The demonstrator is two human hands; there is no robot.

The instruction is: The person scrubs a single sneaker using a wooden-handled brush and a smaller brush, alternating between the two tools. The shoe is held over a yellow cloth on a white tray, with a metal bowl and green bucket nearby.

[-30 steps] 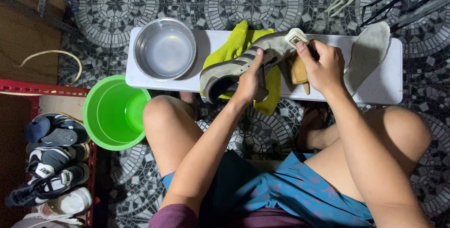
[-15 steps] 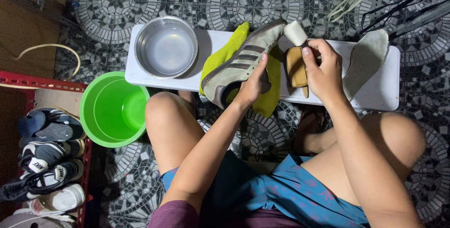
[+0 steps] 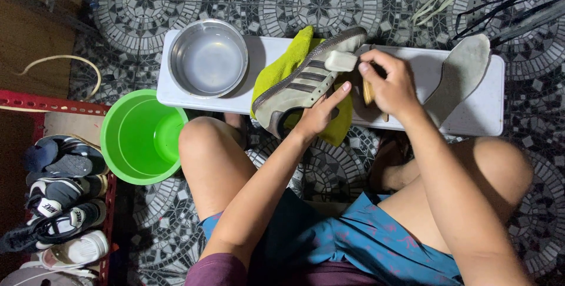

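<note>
A grey sneaker with dark side stripes (image 3: 303, 83) lies on its side on a yellow-green cloth (image 3: 282, 71), on a white bench (image 3: 488, 115). My left hand (image 3: 321, 112) grips the sneaker from below, near its middle. My right hand (image 3: 388, 83) holds a wooden-handled brush (image 3: 368, 92) against the shoe's tongue and opening. A grey insole (image 3: 462, 74) lies on the bench to the right of my right hand.
A steel bowl of water (image 3: 208, 57) stands on the bench's left end. A green bucket (image 3: 141, 136) sits on the tiled floor by my left knee. A red rack with several shoes (image 3: 59, 203) is at the far left. Cables and sticks (image 3: 500, 3) lie at the top right.
The sneaker has been turned so its striped side faces up. My right hand has moved the brush left onto the shoe's opening. My left hand shifted lower under the shoe.
</note>
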